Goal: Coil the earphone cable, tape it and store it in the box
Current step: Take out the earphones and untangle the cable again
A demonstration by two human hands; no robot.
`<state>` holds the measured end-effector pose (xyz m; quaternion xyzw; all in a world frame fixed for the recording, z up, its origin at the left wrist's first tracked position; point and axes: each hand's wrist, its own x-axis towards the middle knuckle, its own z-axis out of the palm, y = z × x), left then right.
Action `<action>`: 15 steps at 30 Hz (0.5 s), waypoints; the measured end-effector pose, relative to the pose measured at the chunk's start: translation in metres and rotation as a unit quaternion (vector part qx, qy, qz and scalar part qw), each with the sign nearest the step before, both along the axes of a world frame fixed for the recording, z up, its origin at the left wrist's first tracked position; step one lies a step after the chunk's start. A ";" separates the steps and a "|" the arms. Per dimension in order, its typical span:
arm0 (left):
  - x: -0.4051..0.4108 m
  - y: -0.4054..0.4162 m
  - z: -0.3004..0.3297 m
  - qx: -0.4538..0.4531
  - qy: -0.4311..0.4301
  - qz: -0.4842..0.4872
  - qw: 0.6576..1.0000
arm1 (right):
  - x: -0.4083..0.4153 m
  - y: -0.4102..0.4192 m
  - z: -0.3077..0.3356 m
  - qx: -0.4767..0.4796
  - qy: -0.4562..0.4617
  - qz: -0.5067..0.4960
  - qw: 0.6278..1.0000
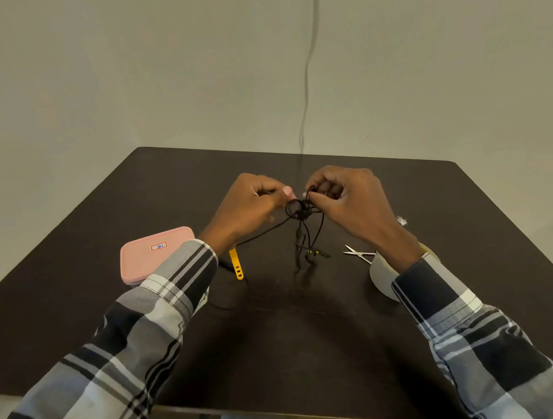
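Note:
Both hands hold a black earphone cable above the middle of the dark table. My left hand pinches the small loops from the left. From the right, my right hand pinches the same bundle. Loose strands and the earbuds hang down to the tabletop, and one strand trails left under my left wrist. A pink box with its lid on lies to the left. The roll of tape sits under my right wrist, partly hidden.
Small scissors lie just left of the tape roll. A yellow strap lies on the table near my left wrist. A thin cable runs down the wall behind the table. The table's front edge is close to my body.

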<state>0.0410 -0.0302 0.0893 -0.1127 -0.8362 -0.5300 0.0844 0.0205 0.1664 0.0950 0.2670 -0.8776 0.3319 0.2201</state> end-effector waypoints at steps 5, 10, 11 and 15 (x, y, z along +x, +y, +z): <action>0.005 -0.001 0.002 0.035 0.013 -0.033 0.999 | 0.000 0.004 0.002 -0.011 -0.022 0.022 0.999; 0.004 0.006 0.004 -0.009 0.015 -0.051 0.999 | 0.002 -0.002 0.003 -0.073 -0.104 0.023 0.992; 0.004 0.006 0.004 -0.018 0.011 -0.053 0.998 | 0.002 -0.001 0.004 -0.093 -0.127 0.030 0.987; 0.006 0.006 0.005 -0.004 -0.044 -0.065 0.997 | 0.009 -0.003 0.009 -0.175 -0.212 0.047 0.960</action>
